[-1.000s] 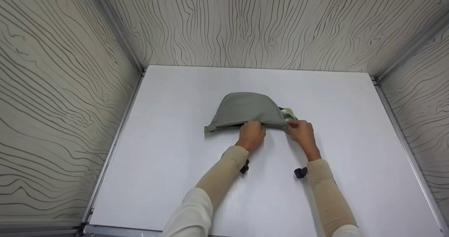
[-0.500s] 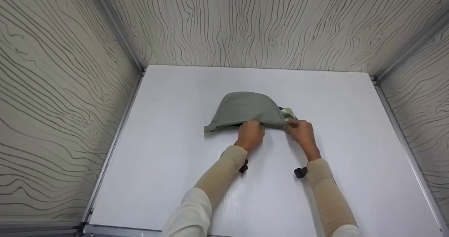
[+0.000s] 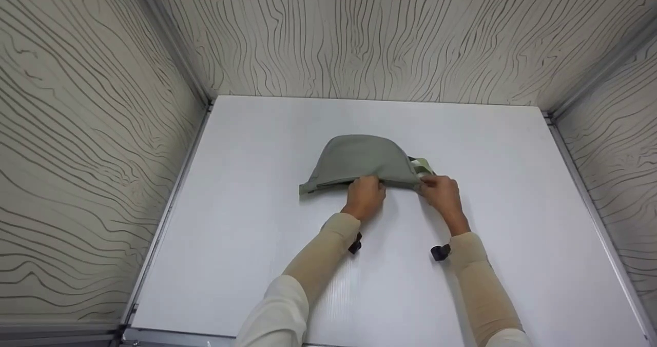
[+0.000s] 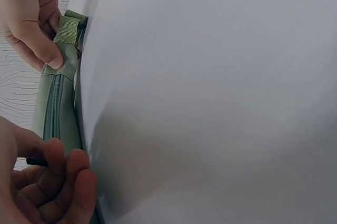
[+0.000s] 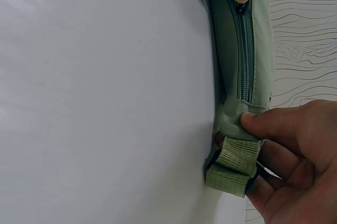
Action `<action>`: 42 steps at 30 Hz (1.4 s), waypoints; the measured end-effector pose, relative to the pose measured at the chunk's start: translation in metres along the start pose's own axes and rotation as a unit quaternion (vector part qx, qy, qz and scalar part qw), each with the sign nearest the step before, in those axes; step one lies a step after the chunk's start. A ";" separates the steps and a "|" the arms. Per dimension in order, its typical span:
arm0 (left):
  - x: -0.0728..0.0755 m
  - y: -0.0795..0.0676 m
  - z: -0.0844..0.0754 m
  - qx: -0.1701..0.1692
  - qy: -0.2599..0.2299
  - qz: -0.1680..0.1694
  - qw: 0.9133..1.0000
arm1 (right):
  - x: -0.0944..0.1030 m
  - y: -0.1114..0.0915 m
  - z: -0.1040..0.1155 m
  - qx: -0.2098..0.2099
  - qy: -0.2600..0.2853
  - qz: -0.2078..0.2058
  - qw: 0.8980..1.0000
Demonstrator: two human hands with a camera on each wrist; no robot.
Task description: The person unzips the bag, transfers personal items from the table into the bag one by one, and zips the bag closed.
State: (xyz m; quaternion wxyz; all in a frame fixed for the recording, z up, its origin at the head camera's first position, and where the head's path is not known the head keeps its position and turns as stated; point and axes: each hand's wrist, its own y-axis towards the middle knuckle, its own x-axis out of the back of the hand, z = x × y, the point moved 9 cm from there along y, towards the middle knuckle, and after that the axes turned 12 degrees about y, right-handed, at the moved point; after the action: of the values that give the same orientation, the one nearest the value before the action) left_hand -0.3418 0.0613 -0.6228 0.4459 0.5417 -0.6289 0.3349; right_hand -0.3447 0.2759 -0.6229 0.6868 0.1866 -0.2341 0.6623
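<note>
A grey-green waist bag (image 3: 362, 157) lies on the white table, its zipped edge toward me. At the middle of that edge my left hand (image 3: 365, 198) pinches the black zipper pull (image 5: 240, 8). Between that pull and the bag's right end the zipper teeth (image 5: 245, 60) are meshed; left of my hand the seam shows a dark gap. My right hand (image 3: 442, 195) grips the right end between thumb and fingers, beside a folded green webbing strap (image 5: 239, 155). In the left wrist view, the left hand's fingers (image 4: 79, 182) curl at the zipper.
A patterned strap (image 3: 422, 166) sticks out behind the bag's right side. The white table (image 3: 246, 244) is bounded by wood-grain panels (image 3: 354, 39) at the back and both sides, with grey metal framing at the corners. A black wrist camera (image 3: 440, 253) sits on the right wrist.
My left hand has shifted slightly left along the zipper, still pinching the pull. The right hand and the bag stay in place.
</note>
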 end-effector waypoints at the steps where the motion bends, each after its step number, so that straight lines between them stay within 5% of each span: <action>1: 0.000 0.000 0.000 0.000 -0.003 -0.001 1.000 | 0.000 0.000 0.000 -0.001 0.001 0.001 1.000; 17: 0.002 -0.003 0.009 0.004 -0.043 0.001 0.999 | -0.003 0.000 -0.002 -0.010 0.007 0.008 1.000; 42: 0.006 -0.003 0.010 -0.004 -0.023 -0.009 1.000 | 0.000 0.000 -0.005 -0.007 0.018 0.000 1.000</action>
State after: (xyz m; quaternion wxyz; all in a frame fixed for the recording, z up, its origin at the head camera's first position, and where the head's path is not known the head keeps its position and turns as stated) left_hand -0.3406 0.0496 -0.6217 0.4368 0.5534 -0.6351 0.3157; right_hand -0.3443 0.2786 -0.6268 0.6918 0.1698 -0.2268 0.6641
